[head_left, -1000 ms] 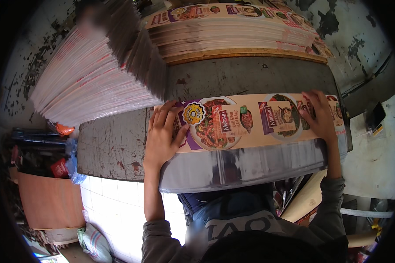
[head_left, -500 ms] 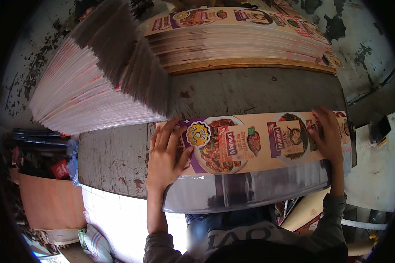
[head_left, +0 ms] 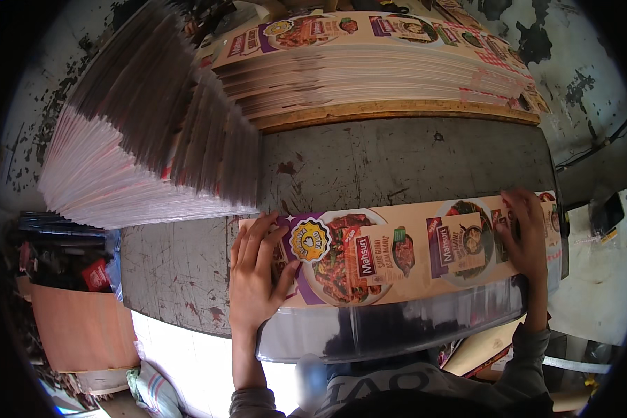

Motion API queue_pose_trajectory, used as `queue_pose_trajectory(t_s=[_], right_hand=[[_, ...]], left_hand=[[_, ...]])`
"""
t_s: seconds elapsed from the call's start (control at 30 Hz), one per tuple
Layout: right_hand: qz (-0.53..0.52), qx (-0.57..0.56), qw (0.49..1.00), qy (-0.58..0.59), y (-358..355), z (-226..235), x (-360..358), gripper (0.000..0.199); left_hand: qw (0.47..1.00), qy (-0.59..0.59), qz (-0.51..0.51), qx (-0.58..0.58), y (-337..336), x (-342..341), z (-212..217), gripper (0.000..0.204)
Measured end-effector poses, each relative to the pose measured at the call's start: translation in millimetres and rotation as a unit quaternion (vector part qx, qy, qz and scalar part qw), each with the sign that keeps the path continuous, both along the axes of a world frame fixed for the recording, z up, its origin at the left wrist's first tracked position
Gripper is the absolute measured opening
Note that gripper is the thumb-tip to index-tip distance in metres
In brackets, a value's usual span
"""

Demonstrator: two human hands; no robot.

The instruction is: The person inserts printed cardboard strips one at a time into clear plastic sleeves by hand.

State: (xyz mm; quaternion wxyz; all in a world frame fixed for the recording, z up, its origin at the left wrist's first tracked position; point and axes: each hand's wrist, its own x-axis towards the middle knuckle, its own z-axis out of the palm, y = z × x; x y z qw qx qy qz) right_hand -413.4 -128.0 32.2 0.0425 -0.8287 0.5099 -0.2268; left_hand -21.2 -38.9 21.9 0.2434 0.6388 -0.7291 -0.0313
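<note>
Left hand [head_left: 256, 275]: laid flat, palm down, fingers spread and pointing away from the body, pressing on the left end of one long printed cardboard sheet, cream and purple with pictures of food dishes [head_left: 397, 254]. The hand is open and clenches nothing; the thumb rests on the sheet's purple patch. The forearm comes up from the lower edge, bare to a grey sleeve.

Right hand [head_left: 524, 233]: also flat and released, fingers pointing toward the sheet's middle, pressing the sheet's right end. Its forearm, in a grey sleeve, rises almost straight from the lower edge.

The sheet lies flat between the two hands, lengthwise from left to right, on top of a low stack of glossy grey sheets [head_left: 397, 327] at the near edge of the dark, scratched worktop [head_left: 397, 167].

Beyond the hands, two further piles stand on the worktop. One, at the far edge, is a flat stack of the same kind of printed sheets [head_left: 369, 73] resting on a wooden board [head_left: 397, 111]. The other, at the far left, is a fanned, leaning pile of pale sheets [head_left: 139, 139]; the number of sheets in each is too great to count.

Lower left, beside the worktop: one brown cardboard box [head_left: 83, 327].
</note>
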Motion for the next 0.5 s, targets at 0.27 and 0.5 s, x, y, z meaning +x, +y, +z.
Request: queue_pose_trajectory(t_s=[0.27,0.5], right_hand=[[-0.013,0.027,0.999,-0.014,0.5,-0.2,-1.0,0.045],[-0.01,0.008,1.0,0.01,0.1,-3.4,-3.7,0.045]], left_hand=[[1.0,0.011,0.002,0.0,-3.2,-0.5,2.2,0.041],[1.0,0.012,0.001,-0.007,-2.7,0.3,0.7,0.039]])
